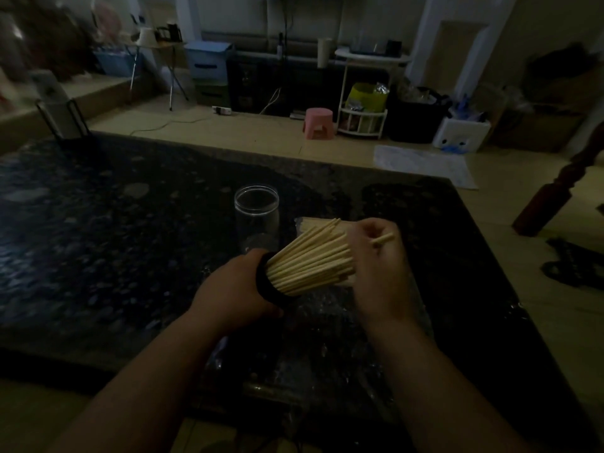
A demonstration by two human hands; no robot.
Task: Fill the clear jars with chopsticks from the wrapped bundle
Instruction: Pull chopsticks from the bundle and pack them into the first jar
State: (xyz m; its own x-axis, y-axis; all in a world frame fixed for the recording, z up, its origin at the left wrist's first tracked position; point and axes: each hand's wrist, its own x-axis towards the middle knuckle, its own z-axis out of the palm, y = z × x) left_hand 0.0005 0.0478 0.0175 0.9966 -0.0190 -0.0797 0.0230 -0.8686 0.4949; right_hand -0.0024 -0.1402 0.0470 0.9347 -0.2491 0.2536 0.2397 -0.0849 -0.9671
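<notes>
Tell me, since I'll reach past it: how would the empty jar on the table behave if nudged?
The empty jar is clear with nothing inside, so probably light and easy to tip. It stands upright on a glossy table, so it may slide. Being round, it would likely roll once on its side.

Pale bare wood, matt and smooth, on the chopsticks (310, 261) held in the right hand (380, 256). Clear, glossy plastic or glass, hard to tell which, on the upright jar (257, 210). A dark, black-looking surface, material unclear, on the tilted jar (266, 286) gripped by the left hand (233, 286). Thin, crinkled, shiny clear film round the wrapped bundle (305, 223). Polished dark speckled stone, glossy with reflections, across the counter (98, 223). Smooth pink moulded plastic on the stool (318, 123).
</notes>
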